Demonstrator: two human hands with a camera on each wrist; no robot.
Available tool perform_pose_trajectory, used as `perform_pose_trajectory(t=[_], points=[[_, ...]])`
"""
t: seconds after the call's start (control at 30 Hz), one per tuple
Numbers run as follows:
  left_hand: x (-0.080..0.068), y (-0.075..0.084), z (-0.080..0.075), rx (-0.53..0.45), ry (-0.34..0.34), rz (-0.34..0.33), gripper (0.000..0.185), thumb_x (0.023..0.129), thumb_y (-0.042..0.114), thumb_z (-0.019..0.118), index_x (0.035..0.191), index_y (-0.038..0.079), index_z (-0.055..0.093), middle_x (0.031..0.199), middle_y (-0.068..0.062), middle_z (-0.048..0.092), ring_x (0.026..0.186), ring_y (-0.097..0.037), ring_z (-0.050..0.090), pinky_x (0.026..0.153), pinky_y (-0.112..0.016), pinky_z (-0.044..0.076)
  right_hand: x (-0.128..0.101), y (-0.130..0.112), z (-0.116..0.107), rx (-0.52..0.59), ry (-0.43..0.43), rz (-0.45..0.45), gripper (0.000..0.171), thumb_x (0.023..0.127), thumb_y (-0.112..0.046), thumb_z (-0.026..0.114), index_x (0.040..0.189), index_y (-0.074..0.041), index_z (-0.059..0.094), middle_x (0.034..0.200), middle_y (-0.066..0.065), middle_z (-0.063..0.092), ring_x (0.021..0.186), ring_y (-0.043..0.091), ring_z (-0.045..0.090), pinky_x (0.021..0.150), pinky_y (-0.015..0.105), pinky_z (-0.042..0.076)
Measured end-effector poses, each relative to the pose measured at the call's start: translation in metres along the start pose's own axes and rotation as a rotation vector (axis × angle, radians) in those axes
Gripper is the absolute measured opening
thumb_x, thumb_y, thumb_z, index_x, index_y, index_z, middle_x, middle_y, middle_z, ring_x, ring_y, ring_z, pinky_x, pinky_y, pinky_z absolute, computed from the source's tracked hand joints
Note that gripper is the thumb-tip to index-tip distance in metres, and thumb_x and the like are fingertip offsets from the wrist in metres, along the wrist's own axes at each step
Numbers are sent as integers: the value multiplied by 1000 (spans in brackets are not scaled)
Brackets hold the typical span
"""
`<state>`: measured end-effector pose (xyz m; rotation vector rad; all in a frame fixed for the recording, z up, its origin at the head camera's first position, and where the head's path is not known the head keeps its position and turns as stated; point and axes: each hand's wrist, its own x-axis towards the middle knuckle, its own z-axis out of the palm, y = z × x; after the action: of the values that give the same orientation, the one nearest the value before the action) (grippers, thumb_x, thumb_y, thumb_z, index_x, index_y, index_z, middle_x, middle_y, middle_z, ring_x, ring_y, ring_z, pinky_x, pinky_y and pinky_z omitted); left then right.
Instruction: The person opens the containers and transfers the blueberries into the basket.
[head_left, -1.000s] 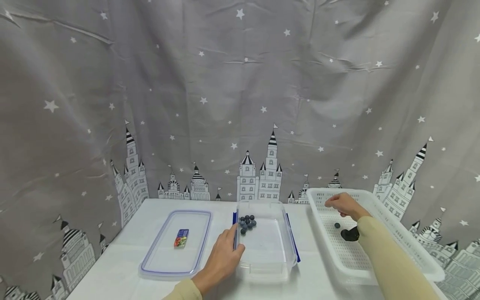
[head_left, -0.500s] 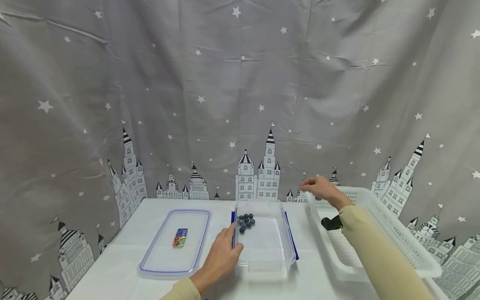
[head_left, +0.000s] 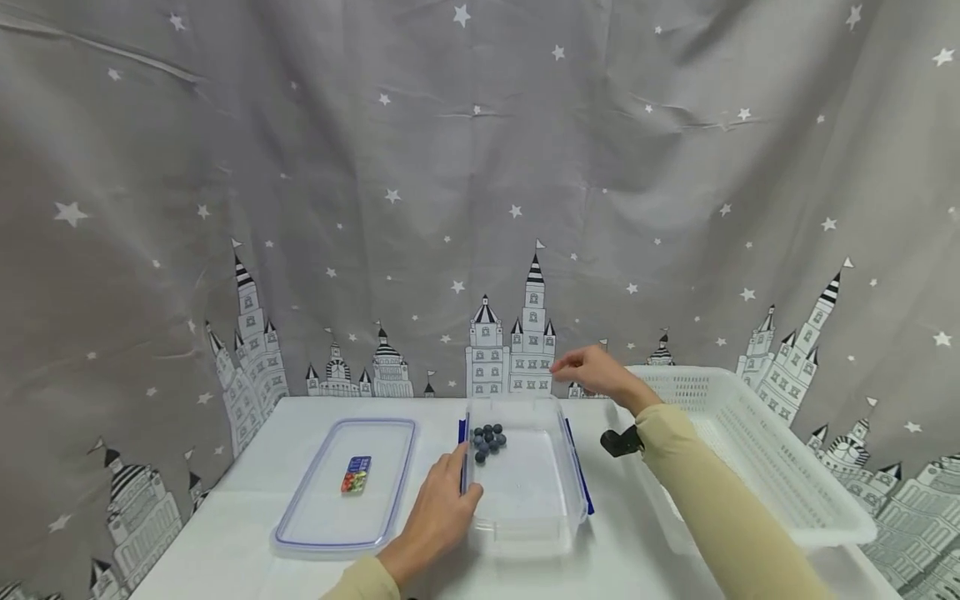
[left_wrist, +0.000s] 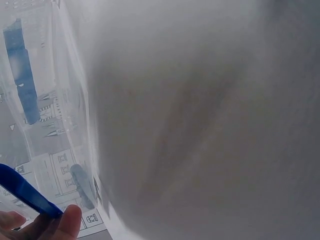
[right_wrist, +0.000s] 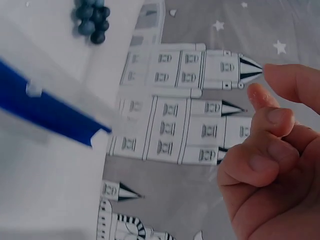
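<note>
Star-patterned grey curtain [head_left: 637,208]; dark-blue berries [right_wrist: 87,26]; blue clips [right_wrist: 50,112]; white basket [head_left: 787,454].

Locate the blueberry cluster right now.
In the head view, the blueberries sit inside the clear box, bunched near its left wall toward the far end, beside the left hand. The right wrist view shows them at top left.

The box [head_left: 528,492] reaching the table's [head_left: 240,517] far edge and the lid [head_left: 330,517] toward its left edge are clear, smooth plastic; the basket [head_left: 780,467] by the right edge, perforated matt plastic. The berries [head_left: 489,440] seem matt, though small here. The curtain [head_left: 420,150] is creased cloth.
</note>
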<state>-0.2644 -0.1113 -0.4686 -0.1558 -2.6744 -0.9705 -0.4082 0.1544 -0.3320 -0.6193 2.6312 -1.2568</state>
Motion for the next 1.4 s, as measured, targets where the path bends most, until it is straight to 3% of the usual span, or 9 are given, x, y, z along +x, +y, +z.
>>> perform_pose_trajectory(t=[0.2,0.53,0.67,0.87,1.1,1.23,1.4], points=[[3,1,-4,-14,14,-3,67,90,24,58,151,-1,41,131,-19,58,121,-35,56,105,-53,45,10,-16,13,37,-19,-14,24,92,-19,69,113,-9,74,66,-5,45,47,7,31,49,23,31],[-3,-3,-1,-15,-14,-19,67,90,22,60,149,-2,42,133,-20,58,123,-37,55,106,-55,44,20,-18,40,158,-76,-18,27,90,-13,72,116,-7,72,61,-4,43,48,10,31,52,26,33],[-3,-3,-1,-22,-16,-17,67,90,23,60,150,-2,41,135,-20,57,125,-38,54,108,-55,43,26,-15,53,188,-90,1,27,89,-16,74,114,-8,73,64,-1,46,50,11,33,55,27,36],[0,1,-2,-22,-24,-9,68,90,25,59,150,-1,41,134,-19,57,123,-35,56,106,-54,44,35,-4,68,215,-89,50,27,88,-17,74,113,-8,73,92,1,60,54,11,37,56,27,38],[2,5,-2,-41,-58,-23,67,92,25,55,152,0,39,136,-19,55,124,-35,54,107,-56,43,41,8,82,295,-87,97,26,91,-18,73,114,-6,72,68,-1,47,50,10,28,54,26,35],[2,5,-2,-52,-57,-18,66,93,24,53,153,-1,38,137,-21,55,126,-37,53,108,-57,41,43,12,91,342,-78,118,25,91,-17,72,113,-6,72,78,1,53,50,11,27,53,26,34],[-2,4,-2,-60,-46,-14,65,94,23,54,152,-2,38,137,-22,54,126,-39,53,108,-57,41,46,19,105,410,-52,158,27,90,-18,73,114,-5,72,74,-1,46,54,12,31,57,26,35]])
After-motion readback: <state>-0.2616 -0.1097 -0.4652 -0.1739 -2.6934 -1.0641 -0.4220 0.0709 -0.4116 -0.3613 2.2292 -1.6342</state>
